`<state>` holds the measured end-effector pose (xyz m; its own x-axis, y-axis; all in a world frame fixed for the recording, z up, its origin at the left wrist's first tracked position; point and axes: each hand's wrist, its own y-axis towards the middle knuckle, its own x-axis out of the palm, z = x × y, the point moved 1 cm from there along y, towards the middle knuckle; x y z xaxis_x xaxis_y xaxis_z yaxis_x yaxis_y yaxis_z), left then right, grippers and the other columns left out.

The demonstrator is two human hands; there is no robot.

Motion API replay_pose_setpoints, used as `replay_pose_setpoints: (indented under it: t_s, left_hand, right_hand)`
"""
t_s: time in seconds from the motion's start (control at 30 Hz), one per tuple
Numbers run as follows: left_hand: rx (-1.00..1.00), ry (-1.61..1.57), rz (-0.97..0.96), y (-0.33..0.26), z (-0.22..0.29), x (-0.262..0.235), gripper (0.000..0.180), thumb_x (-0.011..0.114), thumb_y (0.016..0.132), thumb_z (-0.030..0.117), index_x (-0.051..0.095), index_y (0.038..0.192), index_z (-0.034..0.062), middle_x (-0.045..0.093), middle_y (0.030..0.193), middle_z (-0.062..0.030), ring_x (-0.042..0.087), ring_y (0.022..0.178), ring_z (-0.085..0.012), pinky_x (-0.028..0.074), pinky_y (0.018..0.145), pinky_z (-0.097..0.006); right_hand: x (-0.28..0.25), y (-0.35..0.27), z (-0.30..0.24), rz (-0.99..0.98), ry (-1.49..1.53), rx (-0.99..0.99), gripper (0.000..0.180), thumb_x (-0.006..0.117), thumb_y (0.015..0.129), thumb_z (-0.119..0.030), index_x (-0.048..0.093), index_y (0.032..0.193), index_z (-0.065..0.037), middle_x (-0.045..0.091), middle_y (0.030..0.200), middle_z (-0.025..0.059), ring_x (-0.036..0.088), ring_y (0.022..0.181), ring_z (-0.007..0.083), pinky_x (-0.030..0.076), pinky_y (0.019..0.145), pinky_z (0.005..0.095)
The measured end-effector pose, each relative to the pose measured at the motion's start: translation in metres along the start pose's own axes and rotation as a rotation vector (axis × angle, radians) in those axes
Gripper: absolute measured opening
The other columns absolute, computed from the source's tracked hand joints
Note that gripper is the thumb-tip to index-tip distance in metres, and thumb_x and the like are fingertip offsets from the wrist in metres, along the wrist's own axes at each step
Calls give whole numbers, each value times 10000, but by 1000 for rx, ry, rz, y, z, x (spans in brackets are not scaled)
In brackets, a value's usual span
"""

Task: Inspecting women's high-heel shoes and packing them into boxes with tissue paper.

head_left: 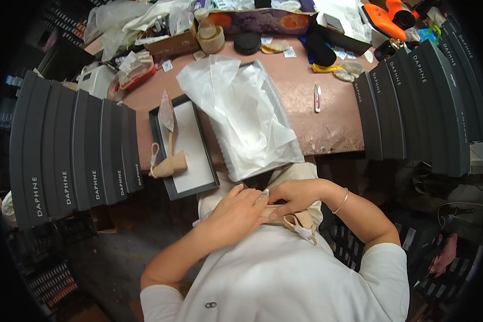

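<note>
A beige shoe [301, 218] with a thin ankle strap lies across my lap, a piece of white wrapping around the strap's end. My left hand [237, 208] rests over its left part with fingers bent. From the other side my right hand [294, 196] grips the shoe with thumb and fingers, close to my left fingertips. Both hands hide much of the shoe. A matching beige heeled shoe [170, 165] with a glittery pointed toe lies on its side in a dark box lid [216, 180]. Right of that stands an open box [285, 126] lined with white tissue paper [247, 123].
Stacks of dark shoe boxes flank me on the left [83, 147] and right [408, 102]. Small thread snips [317, 99] lie on the brownish table [335, 134]. At the back are a bottle [204, 24], a round black tin [247, 44], an orange tool [381, 21] and plastic bags.
</note>
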<state>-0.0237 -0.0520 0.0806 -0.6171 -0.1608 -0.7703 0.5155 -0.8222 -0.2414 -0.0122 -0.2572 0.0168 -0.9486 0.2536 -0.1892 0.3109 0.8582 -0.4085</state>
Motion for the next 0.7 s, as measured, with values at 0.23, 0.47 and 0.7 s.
replay_pose_setpoints:
  t_s: [0.23, 0.47, 0.7]
  left_hand:
    - [-51, -266, -275, 17, -27, 36, 430, 611, 863, 443, 627, 935, 19, 635, 766, -191, 621, 761, -388, 469, 677, -469]
    - [-58, -239, -333, 24, -29, 46, 438, 588, 872, 466, 616, 870, 29, 632, 731, -192, 621, 745, -394, 466, 664, -475]
    - [-110, -266, -298, 21, -27, 55, 450, 550, 895, 475, 646, 851, 38, 635, 722, -193, 623, 735, -393, 475, 666, -474]
  right_hand:
    - [30, -34, 5, 232, 123, -21, 521, 728, 793, -410, 626, 1082, 12, 601, 1069, 161, 582, 998, 304, 466, 847, 367]
    - [52, -27, 21, 344, 148, 104, 404, 720, 803, -325, 630, 985, 24, 600, 1013, 183, 579, 970, 334, 465, 848, 373]
    - [62, -27, 18, 396, 111, 115, 380, 687, 854, -274, 631, 1053, 45, 609, 1096, 199, 589, 1019, 332, 469, 881, 370]
